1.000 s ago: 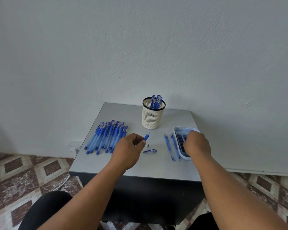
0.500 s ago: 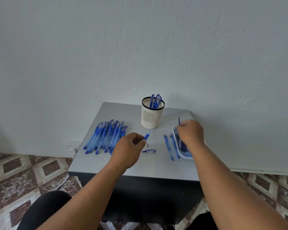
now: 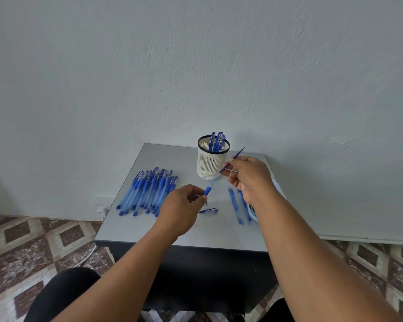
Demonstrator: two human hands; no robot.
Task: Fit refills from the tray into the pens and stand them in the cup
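Holding a pen barrel [image 3: 208,190] above the table [image 3: 149,228], the left hand [image 3: 182,210] grips it. The right hand [image 3: 249,175] pinches a refill [image 3: 234,159] just before the cup [image 3: 212,159]. Its tray [image 3: 254,214] lies mostly hidden under that wrist.

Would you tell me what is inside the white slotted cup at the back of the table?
Several blue capped pens stand in the cup, leaning right. Their lower ends and the cup's bottom are hidden by its wall.
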